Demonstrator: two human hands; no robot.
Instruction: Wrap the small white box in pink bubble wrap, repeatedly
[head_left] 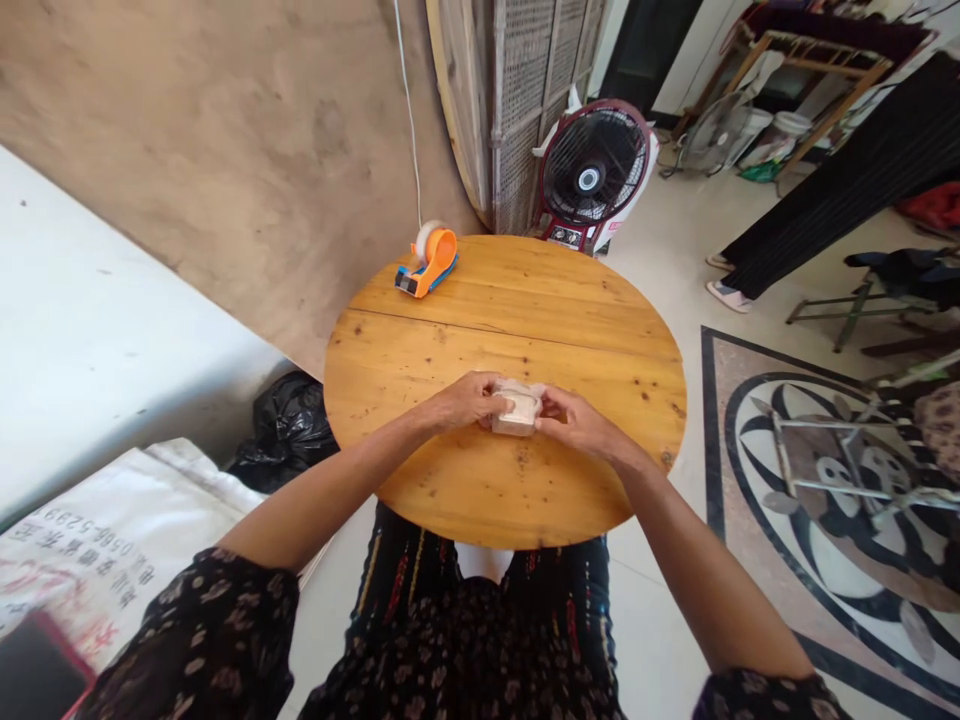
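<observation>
Over the near half of the round wooden table point(480, 490), a small pale box point(516, 412) sits between both hands; its surface looks partly covered in something clear and wrinkled. My left hand point(474, 400) grips its left side, with the thumb lying across the top. The fingers of my right hand point(574, 420) are curled against its right side. Whether the box rests on the tabletop or is raised slightly, I cannot tell. Farther back on the left stands an orange and blue tape dispenser point(431, 265) with a roll of tape, apart from both hands.
Behind the table stands a dark red fan point(592, 170). A black plastic bag point(289, 425) and white printed sacks point(127, 520) lie to the left. At the right are a folding stool frame point(847, 450) and a standing person's black trouser legs point(832, 175).
</observation>
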